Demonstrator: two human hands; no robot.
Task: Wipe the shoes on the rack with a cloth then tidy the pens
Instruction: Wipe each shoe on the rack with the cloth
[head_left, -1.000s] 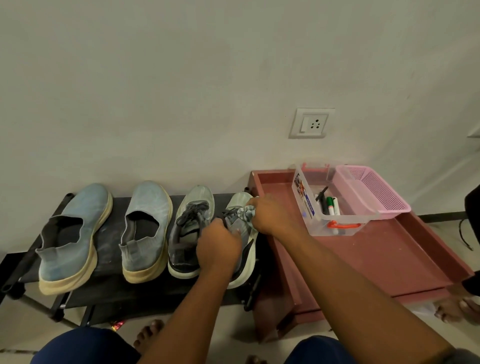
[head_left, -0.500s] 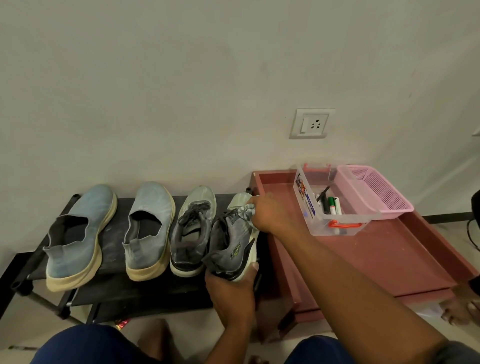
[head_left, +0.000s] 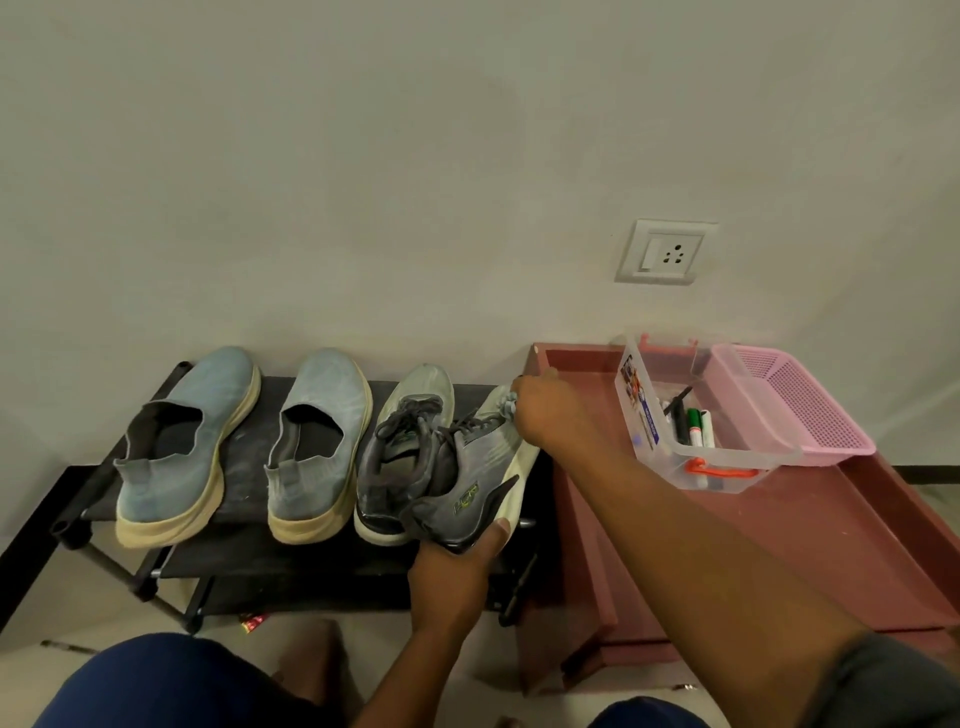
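Several shoes stand on a black rack (head_left: 244, 564): two light-blue slip-ons (head_left: 187, 441) (head_left: 322, 441) on the left and a grey laced sneaker (head_left: 402, 457) beside them. My left hand (head_left: 457, 566) grips the heel of the rightmost grey sneaker (head_left: 472, 483), which is tilted onto its side. My right hand (head_left: 545, 410) holds a small grey cloth (head_left: 510, 402) bunched against that sneaker's toe. Pens (head_left: 693, 426) lie in a clear plastic box (head_left: 647, 415) to the right.
The clear box and a pink mesh basket (head_left: 795, 410) sit on a reddish-brown tray-like table (head_left: 831, 535) right of the rack. A wall socket (head_left: 665, 252) is above it. My knees are at the bottom edge.
My left hand moved from the top of the rightmost sneaker to its heel and tipped the shoe onto its side. My right hand with the cloth slid toward the toe.
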